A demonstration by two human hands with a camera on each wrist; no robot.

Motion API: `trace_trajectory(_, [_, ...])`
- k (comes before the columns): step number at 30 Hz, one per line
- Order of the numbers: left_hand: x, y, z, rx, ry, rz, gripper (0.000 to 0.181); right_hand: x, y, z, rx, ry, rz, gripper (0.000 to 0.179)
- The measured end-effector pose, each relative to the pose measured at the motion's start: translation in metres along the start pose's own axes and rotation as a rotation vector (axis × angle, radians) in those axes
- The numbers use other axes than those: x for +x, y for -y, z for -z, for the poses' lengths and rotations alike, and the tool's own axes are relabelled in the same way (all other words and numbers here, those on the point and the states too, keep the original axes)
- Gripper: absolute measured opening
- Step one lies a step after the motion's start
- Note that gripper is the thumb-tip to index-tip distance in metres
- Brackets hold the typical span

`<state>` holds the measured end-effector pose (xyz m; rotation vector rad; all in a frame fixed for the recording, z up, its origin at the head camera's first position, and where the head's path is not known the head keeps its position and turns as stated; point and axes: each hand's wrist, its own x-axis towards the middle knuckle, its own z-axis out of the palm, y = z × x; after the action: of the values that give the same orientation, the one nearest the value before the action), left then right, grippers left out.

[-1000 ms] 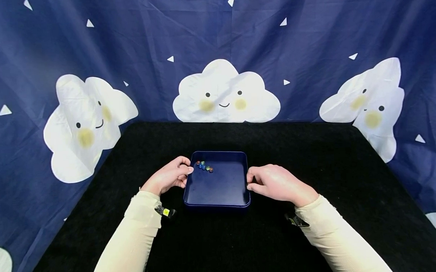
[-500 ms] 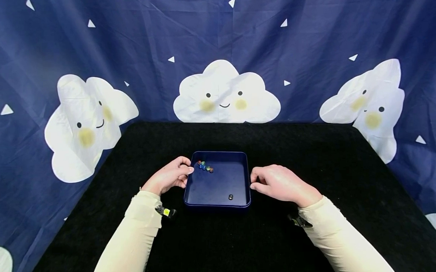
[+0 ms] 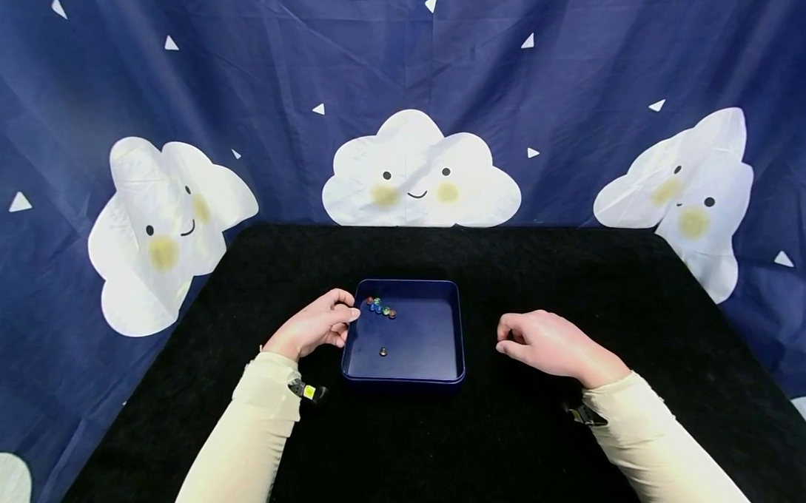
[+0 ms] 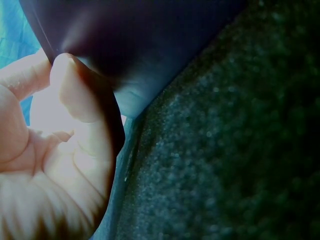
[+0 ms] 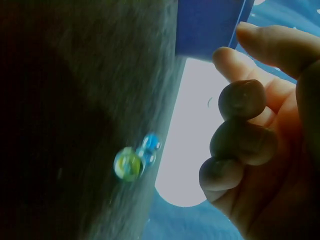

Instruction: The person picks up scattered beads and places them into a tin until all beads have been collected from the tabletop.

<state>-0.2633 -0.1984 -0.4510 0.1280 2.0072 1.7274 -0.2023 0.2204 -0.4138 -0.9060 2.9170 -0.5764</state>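
A shallow blue tray [image 3: 414,377] lies on black cloth. My left hand [image 3: 315,325] grips its left wall, thumb at the rim; the left wrist view shows the thumb [image 4: 75,90] against the wall. Inside, several coloured marbles [image 3: 378,308] cluster near the far left corner, and one dark marble [image 3: 383,351] sits apart toward the front. My right hand [image 3: 556,344] hovers to the right of the tray, fingers loosely bent. In the right wrist view nothing shows between thumb and index finger. A yellow-green marble [image 5: 128,164] and blue marbles [image 5: 151,142] lie on the cloth there.
Black cloth [image 3: 450,457] covers the table around the tray. Behind and at the sides hangs a blue curtain [image 3: 270,78] with white cloud prints [image 3: 420,173]. The marbles seen on the cloth by the right wrist do not show in the head view.
My right hand has left the tray's right wall and moved right. A dark marble has appeared in the tray and rolled leftward. The left hand keeps its place.
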Motion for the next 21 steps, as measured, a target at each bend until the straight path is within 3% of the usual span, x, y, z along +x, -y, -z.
trace_trajectory(13, [-0.001, 0.0, -0.001, 0.001, 0.005, -0.006, 0.043, -0.019, -0.029, 0.013, -0.003, 0.029, -0.08, 0.008])
trace_trajectory(21, [-0.001, 0.0, 0.0, -0.001, 0.004, -0.003, 0.042, -0.019, -0.038, 0.012, -0.005, 0.03, -0.155, 0.021])
